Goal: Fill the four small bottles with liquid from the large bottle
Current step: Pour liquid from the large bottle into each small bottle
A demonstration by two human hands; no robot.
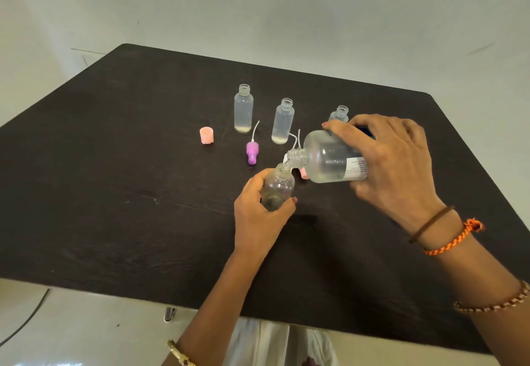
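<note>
- A dark table (114,193) is seen from above; its near edge runs across the bottom of the view, its far edge meets a pale wall, and wide bare stretches lie to the left and near right of the hands.
- The large bottle (329,160) is gripped by the right hand (393,165), fingers curled round its body, and is tipped almost flat, its open neck pointing left and down.
- A small bottle (278,189) is held tilted just below that neck, the left hand (258,213) wrapped round its lower part; clear liquid is seen running from neck to neck.
- Three more small bottles are stood upright and uncapped behind: the far left bottle (243,109), the middle bottle (283,122), and a third bottle (339,114), partly hidden by the right hand's fingers.
- A pink cap (206,135) is set well left of the row.
- A purple spray top (252,150) with a thin white tube lies between the row and the held bottle.
- Another pink piece (304,173) is glimpsed under the large bottle, mostly hidden.
</note>
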